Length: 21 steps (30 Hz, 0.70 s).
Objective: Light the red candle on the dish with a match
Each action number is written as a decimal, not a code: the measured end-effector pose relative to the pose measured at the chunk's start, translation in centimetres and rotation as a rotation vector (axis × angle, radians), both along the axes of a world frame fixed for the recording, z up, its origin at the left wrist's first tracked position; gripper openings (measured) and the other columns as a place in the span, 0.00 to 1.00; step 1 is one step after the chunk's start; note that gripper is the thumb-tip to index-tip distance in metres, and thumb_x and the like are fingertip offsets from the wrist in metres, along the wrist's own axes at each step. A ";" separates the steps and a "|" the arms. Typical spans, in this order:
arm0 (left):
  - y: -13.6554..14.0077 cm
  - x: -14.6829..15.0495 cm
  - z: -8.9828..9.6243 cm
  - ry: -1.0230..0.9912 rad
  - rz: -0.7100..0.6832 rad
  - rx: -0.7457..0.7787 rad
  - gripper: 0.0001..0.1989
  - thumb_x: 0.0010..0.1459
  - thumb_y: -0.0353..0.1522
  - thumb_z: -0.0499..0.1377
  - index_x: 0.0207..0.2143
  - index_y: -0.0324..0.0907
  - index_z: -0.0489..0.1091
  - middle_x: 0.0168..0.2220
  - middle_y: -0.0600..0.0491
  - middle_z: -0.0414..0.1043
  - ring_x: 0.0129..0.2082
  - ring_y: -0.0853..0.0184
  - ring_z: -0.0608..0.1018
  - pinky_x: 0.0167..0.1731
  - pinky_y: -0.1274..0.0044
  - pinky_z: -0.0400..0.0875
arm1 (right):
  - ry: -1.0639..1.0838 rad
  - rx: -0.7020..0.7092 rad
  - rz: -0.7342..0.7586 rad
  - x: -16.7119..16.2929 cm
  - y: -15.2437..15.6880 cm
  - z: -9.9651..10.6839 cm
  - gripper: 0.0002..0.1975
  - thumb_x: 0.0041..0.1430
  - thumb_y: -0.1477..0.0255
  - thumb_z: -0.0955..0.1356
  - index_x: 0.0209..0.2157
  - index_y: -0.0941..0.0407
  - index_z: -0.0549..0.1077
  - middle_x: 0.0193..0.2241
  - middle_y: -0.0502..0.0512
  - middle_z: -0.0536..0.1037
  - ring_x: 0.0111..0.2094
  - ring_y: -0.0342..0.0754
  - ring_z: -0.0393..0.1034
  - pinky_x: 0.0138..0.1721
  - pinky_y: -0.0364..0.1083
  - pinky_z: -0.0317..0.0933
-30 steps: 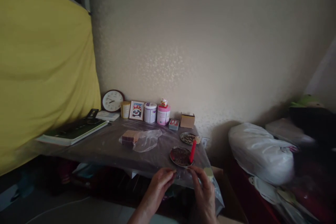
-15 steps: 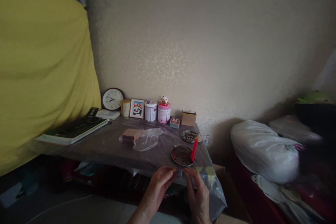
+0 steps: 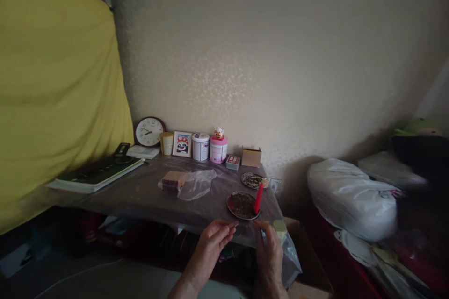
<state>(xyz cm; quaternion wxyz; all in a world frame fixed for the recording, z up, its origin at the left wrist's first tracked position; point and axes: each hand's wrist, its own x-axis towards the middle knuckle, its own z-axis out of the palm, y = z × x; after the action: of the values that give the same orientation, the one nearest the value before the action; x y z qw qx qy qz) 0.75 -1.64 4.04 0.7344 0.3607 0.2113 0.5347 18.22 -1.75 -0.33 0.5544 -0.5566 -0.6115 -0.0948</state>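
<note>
L hand (image 3: pixel 212 243) & R hand (image 3: pixel 268 252), pinch grip

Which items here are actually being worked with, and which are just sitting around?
In hand:
left hand and right hand, fingertips pinching at the clear plastic sheet over the table's near edge
round dish with the red candle, nearest the hands

Lying about:
wall clock
panda picture
two tins
cardboard box
white bag
</note>
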 end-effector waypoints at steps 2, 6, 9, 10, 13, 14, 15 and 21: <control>0.0 0.0 -0.1 0.012 0.006 -0.005 0.07 0.52 0.32 0.60 0.34 0.38 0.73 0.40 0.45 0.76 0.44 0.62 0.74 0.49 0.70 0.62 | 0.091 -0.019 0.012 0.3 -0.2 0.4 0.09 0.60 0.67 0.62 0.36 0.55 0.72 0.32 0.54 0.77 0.34 0.47 0.72 0.38 0.45 0.64; 0.4 0.0 -0.5 0.023 0.015 -0.012 0.07 0.52 0.32 0.61 0.33 0.38 0.73 0.39 0.46 0.76 0.43 0.62 0.74 0.47 0.71 0.63 | 0.224 -0.014 0.058 -0.3 -0.9 1.3 0.10 0.58 0.65 0.63 0.35 0.55 0.72 0.32 0.53 0.78 0.35 0.47 0.73 0.39 0.44 0.64; 0.6 0.1 -0.8 0.012 0.021 -0.015 0.06 0.52 0.31 0.61 0.33 0.39 0.73 0.37 0.48 0.76 0.42 0.63 0.74 0.47 0.72 0.63 | 0.243 0.006 0.099 -1.4 -1.5 2.0 0.08 0.58 0.66 0.64 0.34 0.55 0.72 0.32 0.52 0.78 0.34 0.46 0.73 0.39 0.43 0.65; 0.6 0.2 -0.9 0.002 0.017 -0.007 0.05 0.52 0.31 0.60 0.33 0.39 0.73 0.37 0.49 0.76 0.43 0.63 0.74 0.47 0.72 0.63 | 0.240 0.023 0.113 -1.8 -1.6 2.2 0.07 0.58 0.67 0.65 0.34 0.55 0.72 0.31 0.52 0.78 0.34 0.46 0.73 0.38 0.43 0.66; 0.5 0.3 -0.9 -0.025 -0.006 0.029 0.05 0.53 0.30 0.60 0.33 0.40 0.73 0.35 0.50 0.76 0.42 0.63 0.74 0.47 0.72 0.63 | 0.187 0.081 0.154 -2.7 -1.8 2.4 0.05 0.58 0.70 0.65 0.35 0.54 0.72 0.32 0.51 0.79 0.34 0.45 0.74 0.38 0.42 0.66; 0.4 0.3 -0.9 -0.030 -0.011 0.035 0.05 0.53 0.30 0.60 0.33 0.40 0.73 0.35 0.50 0.76 0.42 0.63 0.74 0.47 0.71 0.63 | 0.157 0.091 0.164 -2.9 -1.8 2.5 0.05 0.58 0.71 0.65 0.35 0.54 0.72 0.33 0.51 0.79 0.35 0.45 0.74 0.38 0.42 0.67; 0.4 0.4 -0.8 -0.033 -0.013 0.036 0.05 0.53 0.30 0.60 0.33 0.40 0.73 0.35 0.50 0.76 0.42 0.63 0.74 0.47 0.71 0.63 | 0.125 0.096 0.167 -3.0 -1.8 2.5 0.05 0.58 0.72 0.65 0.35 0.53 0.72 0.33 0.51 0.79 0.35 0.44 0.74 0.38 0.41 0.67; 0.8 0.5 -1.1 -0.035 0.010 0.008 0.05 0.51 0.32 0.61 0.31 0.40 0.73 0.35 0.49 0.76 0.40 0.63 0.75 0.46 0.72 0.64 | 0.055 0.152 0.124 -3.3 -3.0 3.5 0.06 0.59 0.74 0.64 0.36 0.53 0.72 0.34 0.52 0.78 0.36 0.44 0.73 0.39 0.42 0.66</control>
<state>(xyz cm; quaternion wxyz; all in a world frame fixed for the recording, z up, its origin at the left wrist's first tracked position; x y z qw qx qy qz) 1.22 -0.83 2.98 0.7339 0.3532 0.1979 0.5454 14.88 -4.72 3.13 0.6163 -0.4765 -0.6204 -0.0910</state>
